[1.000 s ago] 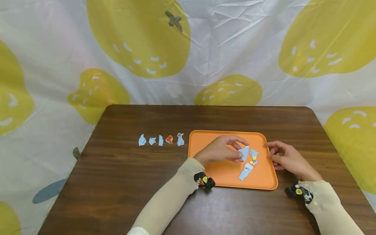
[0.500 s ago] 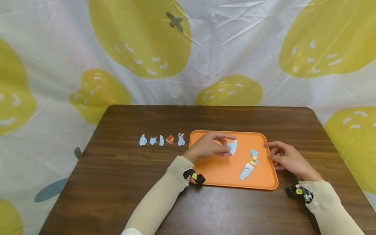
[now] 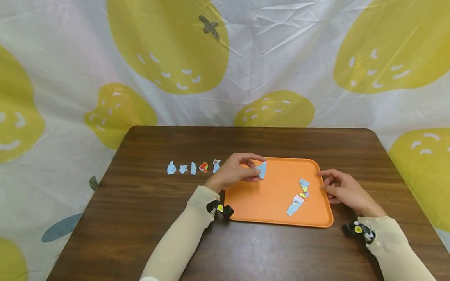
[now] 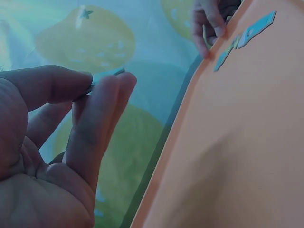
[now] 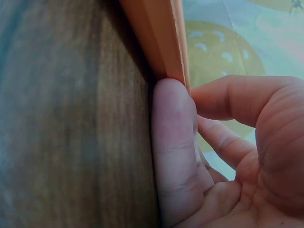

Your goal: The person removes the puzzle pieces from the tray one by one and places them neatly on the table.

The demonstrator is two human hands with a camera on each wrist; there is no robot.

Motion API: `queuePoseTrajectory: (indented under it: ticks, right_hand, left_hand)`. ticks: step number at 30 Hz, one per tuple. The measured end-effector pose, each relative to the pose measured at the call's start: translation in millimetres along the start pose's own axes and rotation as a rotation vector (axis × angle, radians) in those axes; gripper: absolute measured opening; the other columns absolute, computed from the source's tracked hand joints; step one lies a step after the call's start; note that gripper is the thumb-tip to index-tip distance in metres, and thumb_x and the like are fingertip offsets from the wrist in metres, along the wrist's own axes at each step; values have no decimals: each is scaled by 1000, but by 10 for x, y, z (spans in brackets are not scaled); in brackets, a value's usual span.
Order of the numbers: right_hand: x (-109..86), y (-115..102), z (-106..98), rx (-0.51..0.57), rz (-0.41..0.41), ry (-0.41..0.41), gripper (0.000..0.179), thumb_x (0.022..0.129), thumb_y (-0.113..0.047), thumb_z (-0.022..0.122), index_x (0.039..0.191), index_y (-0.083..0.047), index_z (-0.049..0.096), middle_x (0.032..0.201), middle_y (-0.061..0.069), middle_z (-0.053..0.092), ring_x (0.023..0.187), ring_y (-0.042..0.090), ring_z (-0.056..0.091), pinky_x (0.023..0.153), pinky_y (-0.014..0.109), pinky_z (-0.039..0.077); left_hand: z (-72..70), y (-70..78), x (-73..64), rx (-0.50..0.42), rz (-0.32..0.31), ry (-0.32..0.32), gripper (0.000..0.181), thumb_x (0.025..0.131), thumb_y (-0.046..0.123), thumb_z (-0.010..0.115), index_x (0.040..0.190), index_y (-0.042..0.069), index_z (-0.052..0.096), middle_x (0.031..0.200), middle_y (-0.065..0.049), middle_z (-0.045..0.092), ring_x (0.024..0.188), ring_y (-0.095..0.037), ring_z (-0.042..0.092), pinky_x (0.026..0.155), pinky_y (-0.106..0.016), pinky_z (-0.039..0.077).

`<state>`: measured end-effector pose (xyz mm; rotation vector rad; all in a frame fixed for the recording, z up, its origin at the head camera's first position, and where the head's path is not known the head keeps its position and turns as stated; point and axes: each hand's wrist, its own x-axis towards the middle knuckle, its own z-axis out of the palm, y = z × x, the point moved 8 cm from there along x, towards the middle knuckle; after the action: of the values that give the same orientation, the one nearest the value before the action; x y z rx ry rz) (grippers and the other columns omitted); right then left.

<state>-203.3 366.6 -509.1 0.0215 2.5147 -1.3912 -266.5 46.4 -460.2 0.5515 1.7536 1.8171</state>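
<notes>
My left hand pinches a pale blue puzzle piece with a curved edge, above the left part of an orange tray. In the left wrist view the piece appears nearly edge-on between thumb and fingers, mostly hidden. My right hand rests at the tray's right rim, its fingertips touching the edge. From the right wrist, fingers lie against the tray's outer wall. Several joined pieces, blue with yellow and pink, form a slanting strip on the tray's right side.
Left of the tray, several loose puzzle pieces form a row on the brown wooden table, among them a red one and a blue one. The row's right end sits just behind my left hand. A lemon-print curtain hangs behind.
My left hand has moved left across the tray with the blue puzzle piece, from beside the joined strip to near the left rim. My right hand stays in place.
</notes>
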Motion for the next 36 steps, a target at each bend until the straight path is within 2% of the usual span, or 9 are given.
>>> queuePoseTrajectory:
  ticks: [3, 6, 12, 17, 21, 25, 29, 36]
  right_hand:
    - [-3, -6, -3, -3, 0, 1, 55, 103, -10, 67, 153, -1, 48, 111, 20, 53, 76, 16, 63, 68, 35, 65]
    - [-6, -11, 2, 0, 0, -1, 55, 103, -10, 67, 153, -1, 48, 111, 20, 53, 76, 16, 64, 68, 36, 65]
    - [-8, -23, 6, 1, -1, 1, 54, 103, -9, 67, 153, 0, 47, 112, 20, 53, 77, 16, 64, 68, 36, 65]
    - [-10, -28, 5, -4, 2, 4, 54, 103, -9, 66, 153, 0, 48, 112, 20, 52, 77, 16, 64, 69, 36, 65]
    - [-12, -30, 7, -3, 1, 3, 54, 103, -9, 67, 153, 0, 48, 112, 20, 53, 76, 16, 63, 68, 36, 65]
    - [-10, -31, 10, -10, 0, 5, 54, 103, -10, 67, 153, 0, 48, 112, 20, 53, 77, 16, 63, 68, 36, 65]
    - [-10, -27, 12, -16, 6, 5, 54, 103, -10, 66, 153, -1, 47, 112, 19, 52, 77, 17, 63, 68, 35, 65]
    - [0, -20, 9, -13, 8, 4, 56, 102, -9, 67, 153, -1, 47, 112, 19, 52, 78, 16, 65, 68, 36, 65]
  left_hand:
    - [-61, 10, -29, 30, 18, 6, 42, 96, -1, 72, 138, 5, 68, 90, -5, 61, 106, -53, 73, 93, -61, 59]
    - [-125, 12, -55, 70, 29, 28, 41, 97, 2, 73, 137, 7, 70, 90, -3, 63, 102, -52, 71, 94, -59, 60]
    - [-264, 7, -111, 75, 33, 72, 40, 94, 0, 74, 134, 7, 73, 91, -4, 62, 86, -30, 72, 92, -56, 62]
    - [-389, -17, -178, 73, 35, 101, 39, 96, 0, 75, 135, 5, 71, 88, -4, 62, 78, -19, 71, 84, -44, 65]
    - [-498, -38, -242, 37, 40, 118, 40, 96, -2, 74, 136, 1, 69, 87, -5, 61, 75, -14, 70, 80, -34, 65]
    - [-632, -39, -321, 36, 47, 142, 40, 96, -3, 72, 136, -1, 68, 87, -5, 60, 77, -14, 72, 78, -31, 65]
    - [-767, -43, -401, 50, 50, 167, 40, 96, -5, 71, 136, -2, 67, 88, -6, 60, 81, -18, 75, 79, -34, 65]
    - [-939, -36, -530, 38, 40, 199, 42, 96, -8, 70, 138, -4, 64, 89, -7, 61, 82, -17, 78, 79, -31, 65]
